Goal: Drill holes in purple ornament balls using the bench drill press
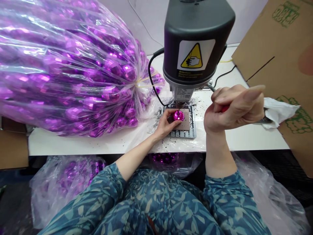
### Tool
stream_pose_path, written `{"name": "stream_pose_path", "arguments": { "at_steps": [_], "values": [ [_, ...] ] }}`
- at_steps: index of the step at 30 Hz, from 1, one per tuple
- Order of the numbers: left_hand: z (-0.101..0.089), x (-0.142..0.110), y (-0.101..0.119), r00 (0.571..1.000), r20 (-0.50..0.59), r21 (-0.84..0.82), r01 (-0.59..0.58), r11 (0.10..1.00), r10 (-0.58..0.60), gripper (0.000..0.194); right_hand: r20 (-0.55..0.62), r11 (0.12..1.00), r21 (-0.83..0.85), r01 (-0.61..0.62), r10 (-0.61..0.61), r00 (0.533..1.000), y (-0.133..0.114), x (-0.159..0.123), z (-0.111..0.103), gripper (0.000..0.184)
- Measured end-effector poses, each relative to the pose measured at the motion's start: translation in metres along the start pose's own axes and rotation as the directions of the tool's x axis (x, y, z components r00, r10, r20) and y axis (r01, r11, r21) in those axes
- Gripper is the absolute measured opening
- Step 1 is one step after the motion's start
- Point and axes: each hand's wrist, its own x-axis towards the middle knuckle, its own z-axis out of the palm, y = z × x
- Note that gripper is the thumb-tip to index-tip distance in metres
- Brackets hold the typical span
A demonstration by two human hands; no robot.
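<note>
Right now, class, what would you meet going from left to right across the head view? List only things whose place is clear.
Clear plastic bag of shiny purple faceted beads → bare left hand, holding a shiny magenta faceted bead → raised bare right hand → crumpled white tissue or cloth.

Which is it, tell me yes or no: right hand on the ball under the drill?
No, the left hand holds that ball; the right hand grips a red handle.
</note>
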Motion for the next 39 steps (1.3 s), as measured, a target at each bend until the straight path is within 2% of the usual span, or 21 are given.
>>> {"name": "stream_pose_path", "arguments": {
  "at_steps": [6, 11, 15, 18, 20, 23, 26, 27, 28, 29, 30, 31, 33, 34, 35, 36, 37, 39],
  "values": [
    [0.001, 0.000, 0.000, 1.000, -0.002, -0.015, 0.002, 1.000, -0.002, 0.058, -0.023, 0.970, 0.146, 0.197, -0.195, 0.980, 0.020, -0.008, -0.007, 0.051],
    [0.000, 0.000, 0.000, 1.000, 0.003, 0.002, -0.001, 1.000, 0.001, 0.058, 0.009, 0.962, 0.159, 0.224, -0.228, 0.974, 0.025, -0.013, -0.012, 0.047],
    [0.001, -0.001, 0.001, 1.000, -0.004, 0.005, 0.000, 1.000, 0.000, 0.059, 0.023, 0.964, 0.158, 0.213, -0.220, 0.975, 0.027, -0.021, -0.019, 0.050],
    [0.002, -0.001, 0.001, 1.000, -0.006, 0.002, 0.000, 1.000, 0.000, 0.058, 0.018, 0.969, 0.169, 0.179, -0.185, 0.983, 0.018, -0.017, -0.015, 0.056],
    [0.003, 0.001, 0.000, 1.000, -0.007, -0.004, 0.001, 1.000, -0.001, 0.057, 0.005, 0.981, 0.159, 0.113, -0.115, 0.993, 0.005, -0.005, -0.004, 0.058],
    [0.003, 0.003, 0.003, 0.998, -0.059, 0.019, 0.027, 0.999, -0.026, 0.053, 0.034, 0.993, 0.096, -0.072, 0.069, 0.997, -0.013, 0.022, 0.019, 0.051],
    [-0.002, -0.007, 0.018, 0.984, -0.174, 0.112, 0.066, 0.992, -0.046, 0.046, 0.062, 0.985, 0.040, -0.167, 0.165, 0.984, -0.021, 0.044, 0.036, 0.055],
    [-0.005, -0.016, 0.026, 0.985, -0.168, 0.148, 0.056, 0.987, -0.030, 0.044, 0.066, 0.982, 0.035, -0.187, 0.184, 0.981, -0.021, 0.048, 0.038, 0.056],
    [-0.009, -0.028, 0.035, 0.993, -0.116, 0.179, 0.018, 0.984, 0.003, 0.040, 0.069, 0.979, 0.043, -0.201, 0.197, 0.978, -0.020, 0.050, 0.040, 0.057],
    [-0.013, -0.042, 0.045, 0.999, -0.012, 0.207, -0.045, 0.977, 0.048, 0.037, 0.076, 0.977, 0.061, -0.205, 0.200, 0.977, -0.019, 0.051, 0.040, 0.058],
    [-0.018, -0.059, 0.054, 0.985, 0.135, 0.224, -0.135, 0.965, 0.107, 0.033, 0.085, 0.975, 0.076, -0.210, 0.203, 0.975, -0.017, 0.051, 0.039, 0.057],
    [-0.023, -0.075, 0.062, 0.942, 0.293, 0.241, -0.235, 0.942, 0.160, 0.030, 0.085, 0.974, 0.091, -0.207, 0.200, 0.976, -0.016, 0.050, 0.038, 0.056],
    [-0.032, -0.107, 0.072, 0.807, 0.562, 0.312, -0.409, 0.858, 0.181, 0.025, 0.090, 0.975, 0.096, -0.198, 0.190, 0.978, -0.015, 0.048, 0.035, 0.054],
    [-0.037, -0.118, 0.075, 0.744, 0.649, 0.343, -0.474, 0.811, 0.160, 0.025, 0.096, 0.978, 0.088, -0.191, 0.182, 0.979, -0.014, 0.047, 0.033, 0.052],
    [-0.042, -0.126, 0.075, 0.701, 0.699, 0.362, -0.520, 0.773, 0.144, 0.026, 0.097, 0.980, 0.077, -0.184, 0.176, 0.980, -0.013, 0.046, 0.032, 0.051],
    [-0.048, -0.128, 0.073, 0.683, 0.715, 0.366, -0.546, 0.754, 0.148, 0.027, 0.101, 0.981, 0.067, -0.182, 0.175, 0.979, -0.013, 0.046, 0.031, 0.050],
    [-0.054, -0.124, 0.069, 0.694, 0.700, 0.363, -0.550, 0.752, 0.169, 0.029, 0.109, 0.982, 0.058, -0.179, 0.172, 0.979, -0.012, 0.046, 0.030, 0.049],
    [-0.066, -0.100, 0.055, 0.785, 0.578, 0.384, -0.503, 0.774, 0.223, 0.026, 0.112, 0.984, 0.040, -0.174, 0.169, 0.979, -0.012, 0.046, 0.029, 0.050]
  ]
}}
